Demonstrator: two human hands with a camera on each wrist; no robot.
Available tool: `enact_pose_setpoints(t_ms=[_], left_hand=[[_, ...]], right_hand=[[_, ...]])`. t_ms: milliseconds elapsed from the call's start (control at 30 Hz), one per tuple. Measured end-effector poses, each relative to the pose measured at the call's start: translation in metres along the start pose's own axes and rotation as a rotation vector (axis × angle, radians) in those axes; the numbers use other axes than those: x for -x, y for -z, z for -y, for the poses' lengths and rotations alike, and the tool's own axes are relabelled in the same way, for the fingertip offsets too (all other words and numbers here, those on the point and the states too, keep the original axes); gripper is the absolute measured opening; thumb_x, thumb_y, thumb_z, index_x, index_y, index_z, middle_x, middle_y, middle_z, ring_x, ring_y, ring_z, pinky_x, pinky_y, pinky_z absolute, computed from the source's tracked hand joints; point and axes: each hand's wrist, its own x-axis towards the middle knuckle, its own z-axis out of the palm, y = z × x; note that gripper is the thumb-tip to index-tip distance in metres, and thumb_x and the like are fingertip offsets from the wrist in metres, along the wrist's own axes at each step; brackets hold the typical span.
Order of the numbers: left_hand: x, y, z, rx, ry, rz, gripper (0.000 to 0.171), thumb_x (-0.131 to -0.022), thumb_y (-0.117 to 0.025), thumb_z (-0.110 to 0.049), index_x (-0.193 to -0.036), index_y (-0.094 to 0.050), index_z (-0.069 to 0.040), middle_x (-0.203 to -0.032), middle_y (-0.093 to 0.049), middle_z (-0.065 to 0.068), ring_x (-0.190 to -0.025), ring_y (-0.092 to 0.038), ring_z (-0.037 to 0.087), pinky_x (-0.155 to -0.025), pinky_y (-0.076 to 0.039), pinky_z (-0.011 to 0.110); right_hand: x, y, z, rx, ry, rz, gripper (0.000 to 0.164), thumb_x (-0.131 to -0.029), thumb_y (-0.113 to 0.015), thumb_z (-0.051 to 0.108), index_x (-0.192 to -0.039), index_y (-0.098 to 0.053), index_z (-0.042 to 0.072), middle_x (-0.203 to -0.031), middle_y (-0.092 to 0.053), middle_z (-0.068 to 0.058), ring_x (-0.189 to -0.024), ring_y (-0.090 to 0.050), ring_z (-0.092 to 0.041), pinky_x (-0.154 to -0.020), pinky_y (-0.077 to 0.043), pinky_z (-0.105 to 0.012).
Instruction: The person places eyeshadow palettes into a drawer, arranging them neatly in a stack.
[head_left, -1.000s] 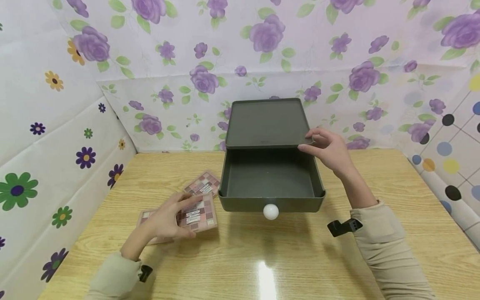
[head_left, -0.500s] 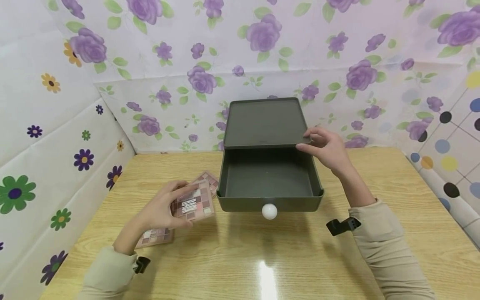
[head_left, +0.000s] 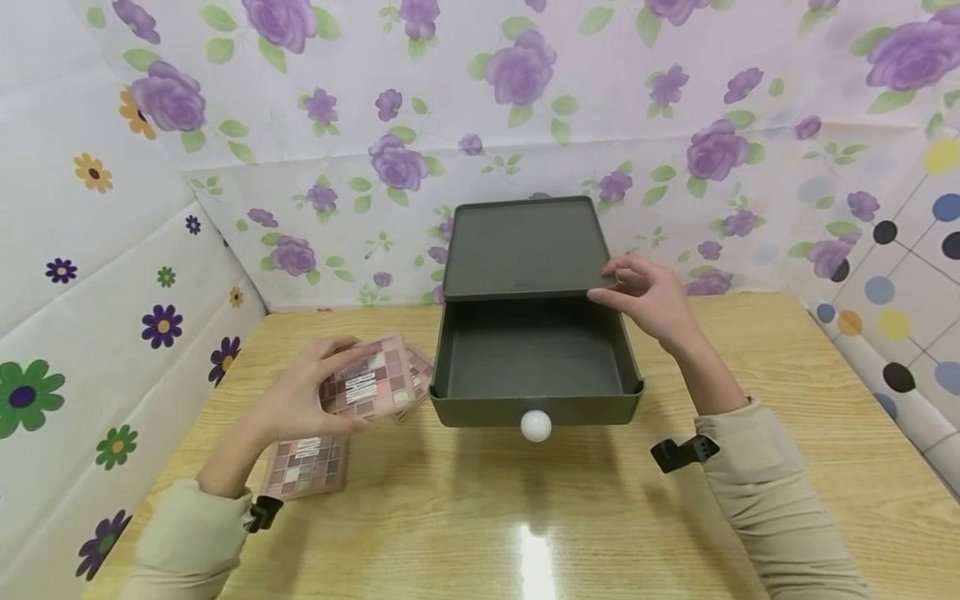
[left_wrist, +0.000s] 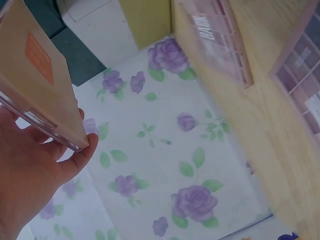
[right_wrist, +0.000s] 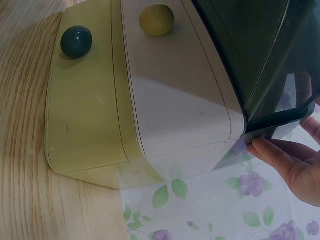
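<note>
My left hand grips a pink eyeshadow palette by its edges, thumb at the near side, raised above the table. Its back carries an orange label in the left wrist view. A second palette lies on the table by my left wrist. Another palette, partly hidden behind the held one, lies beside the drawer. My right hand holds the front right corner of the drawer cabinet's dark grey-green top. Below that top, a drawer with a white knob stands pulled out and empty.
In the right wrist view, a white drawer with a yellow knob and a yellow drawer with a dark knob sit lower in the cabinet. Flowered sheets line the back and sides of the wooden table.
My left hand has lifted the palette and drawn it leftward, uncovering more of the palette near my wrist. My right hand keeps its hold on the cabinet corner; the drawer stays out.
</note>
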Motion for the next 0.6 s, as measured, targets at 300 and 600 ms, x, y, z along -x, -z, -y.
enact_pose_setpoints(t_ms=[300,600], left_hand=[[-0.004,0.018,-0.006,0.037,-0.042,-0.08,0.082,-0.06,-0.082,-0.029,-0.133,-0.048,-0.015,-0.132,-0.038,0.02,-0.118,-0.033,0.039,-0.084,-0.032,0.063],[-0.015,0.034,-0.015,0.006,-0.139,-0.148,0.081,-0.057,-0.082,-0.028,-0.131,-0.051,-0.015,-0.128,-0.044,0.018,-0.113,-0.039,0.036,-0.083,-0.034,0.057]], right_hand=[[-0.001,-0.002,-0.002,-0.003,-0.002,0.001,0.041,-0.076,-0.074,0.031,-0.104,-0.057,0.008,-0.127,-0.05,-0.009,-0.11,-0.054,-0.029,-0.083,-0.047,-0.044],[0.0,0.0,-0.001,-0.006,-0.001,-0.001,0.04,-0.077,-0.073,0.031,-0.104,-0.056,0.008,-0.127,-0.051,-0.009,-0.11,-0.054,-0.029,-0.083,-0.047,-0.044]])
